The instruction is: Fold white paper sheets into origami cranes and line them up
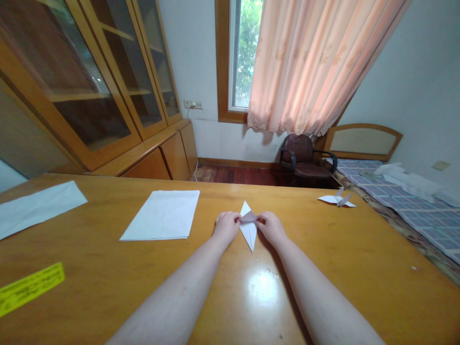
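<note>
Both our hands, the left hand (226,227) and the right hand (271,227), are close together and clamped from opposite sides on a greyish flap (248,217) of a paper diamond (248,235). The flap is a narrow band between our fingertips, and the long white diamond stands on its points, one toward the far edge of the wooden worktop (359,249) and one toward us. It rests flat, a little right of the worktop's middle and nearer the far edge than the near one.

Just beyond our left hand lies a stack of white paper (160,215), squared off and apart from the diamond. Farther left, a white sheet (36,208) reaches the left edge, and a yellow printed strip (30,288) lies toward the near left corner. Toward the far right corner sits a white origami crane (337,198), well apart from our right hand.

Past the far edge we see a dark armchair (305,158) under a peach curtain (305,62), and a bed with a blue checked cover (424,215) along the right.
</note>
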Motion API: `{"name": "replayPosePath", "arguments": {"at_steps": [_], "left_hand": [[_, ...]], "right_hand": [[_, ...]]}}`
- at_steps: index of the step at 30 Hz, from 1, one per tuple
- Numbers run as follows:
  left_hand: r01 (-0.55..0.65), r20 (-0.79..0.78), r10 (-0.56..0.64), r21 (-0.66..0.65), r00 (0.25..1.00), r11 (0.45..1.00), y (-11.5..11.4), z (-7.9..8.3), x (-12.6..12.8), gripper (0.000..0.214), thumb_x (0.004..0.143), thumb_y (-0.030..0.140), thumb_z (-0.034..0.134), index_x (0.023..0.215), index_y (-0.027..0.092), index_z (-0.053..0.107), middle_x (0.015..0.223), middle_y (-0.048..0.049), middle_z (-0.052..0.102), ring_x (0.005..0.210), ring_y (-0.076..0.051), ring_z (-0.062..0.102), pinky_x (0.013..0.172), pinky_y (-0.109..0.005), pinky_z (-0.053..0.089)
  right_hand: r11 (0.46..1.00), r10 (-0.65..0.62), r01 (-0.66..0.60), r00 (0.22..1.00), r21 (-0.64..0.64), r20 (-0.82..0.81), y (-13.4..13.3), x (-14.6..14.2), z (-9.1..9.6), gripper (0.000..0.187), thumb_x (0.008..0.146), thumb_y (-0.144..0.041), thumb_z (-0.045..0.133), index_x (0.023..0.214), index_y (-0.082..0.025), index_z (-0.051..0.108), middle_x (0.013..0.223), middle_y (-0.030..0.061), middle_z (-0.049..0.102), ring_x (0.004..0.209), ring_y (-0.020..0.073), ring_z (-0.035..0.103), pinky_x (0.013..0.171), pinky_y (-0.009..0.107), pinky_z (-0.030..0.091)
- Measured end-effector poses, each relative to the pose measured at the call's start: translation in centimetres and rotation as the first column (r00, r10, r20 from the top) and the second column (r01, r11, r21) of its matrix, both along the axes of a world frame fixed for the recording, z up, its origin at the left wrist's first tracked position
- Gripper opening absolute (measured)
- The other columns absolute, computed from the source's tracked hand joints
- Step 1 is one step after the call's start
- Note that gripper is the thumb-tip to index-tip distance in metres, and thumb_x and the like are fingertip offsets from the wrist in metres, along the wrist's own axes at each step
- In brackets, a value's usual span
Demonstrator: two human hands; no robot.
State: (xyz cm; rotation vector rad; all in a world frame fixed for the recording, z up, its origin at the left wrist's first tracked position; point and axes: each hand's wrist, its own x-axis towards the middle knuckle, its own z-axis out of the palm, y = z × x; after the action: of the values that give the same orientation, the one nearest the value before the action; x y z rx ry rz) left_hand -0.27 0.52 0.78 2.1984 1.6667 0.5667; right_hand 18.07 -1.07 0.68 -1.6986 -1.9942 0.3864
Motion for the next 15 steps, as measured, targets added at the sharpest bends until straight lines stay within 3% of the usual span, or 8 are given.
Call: {"name": "replayPosePath", "arguments": {"at_steps": [7,15], "left_hand": [[0.016,0.005,-0.016,0.015,1.000,1.000,0.19,-0.39,-0.30,0.025,0.081,0.023,0.048,0.089,0.032,0.071,0.095,0.0016,0.068,0.094,-0.018,0.056,0.087,-0.030,0.040],[0.020,0.007,-0.020,0.000,1.000,1.000,0.18,-0.27,-0.19,0.024,0.081,0.023,0.050,0.090,0.030,0.071,0.100,0.0009,0.067,0.101,-0.018,0.053,0.092,-0.031,0.037]], "right_hand": [[0.998,-0.048,0.047,0.999,-0.041,-0.026,0.26,0.27,-0.53,0.022,0.078,-0.019,0.054,0.090,-0.023,0.071,0.093,0.0025,0.070,0.091,0.0171,0.060,0.083,0.027,0.042],[0.995,-0.080,0.084,0.994,-0.054,0.075,-0.01,0.31,0.07,0.027,0.078,-0.019,0.051,0.093,-0.028,0.072,0.092,0.0012,0.071,0.090,0.0181,0.060,0.083,0.028,0.042]]}}
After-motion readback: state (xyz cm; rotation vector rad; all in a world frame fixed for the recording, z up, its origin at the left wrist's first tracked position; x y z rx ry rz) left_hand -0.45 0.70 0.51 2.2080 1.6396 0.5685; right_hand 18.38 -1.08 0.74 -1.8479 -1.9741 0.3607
